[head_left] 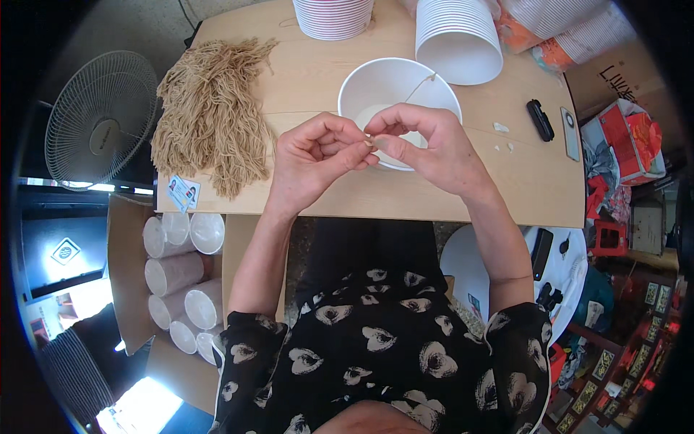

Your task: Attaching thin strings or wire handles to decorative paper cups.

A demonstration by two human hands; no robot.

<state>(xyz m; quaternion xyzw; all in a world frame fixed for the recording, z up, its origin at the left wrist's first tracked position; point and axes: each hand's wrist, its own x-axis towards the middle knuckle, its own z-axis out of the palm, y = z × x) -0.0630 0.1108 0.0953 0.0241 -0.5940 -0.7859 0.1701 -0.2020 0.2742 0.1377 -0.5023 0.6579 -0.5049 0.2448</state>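
Both my hands meet in front of a white paper bucket (394, 72), over its near rim. My left hand (322, 155) is closed, thumb and fingertips pinching a small tan bit that looks like string. From the other side my right hand (430, 148) pinches the same bit, its thumb against my left fingertips. A thin tan string (421, 85) runs over the bucket's far right rim and down behind my right hand. To the left lies a large heap of tan string (213, 116). How the held bit joins the string is hidden.
Stacked white buckets (459, 43) lie at the back right, and another stack (332, 18) stands at the back. A black object (540, 120) and a phone-like slab (570, 134) rest at the right. Below left, a cardboard box (130, 267) holds several wrapped cup stacks; a fan (101, 119) stands beyond.
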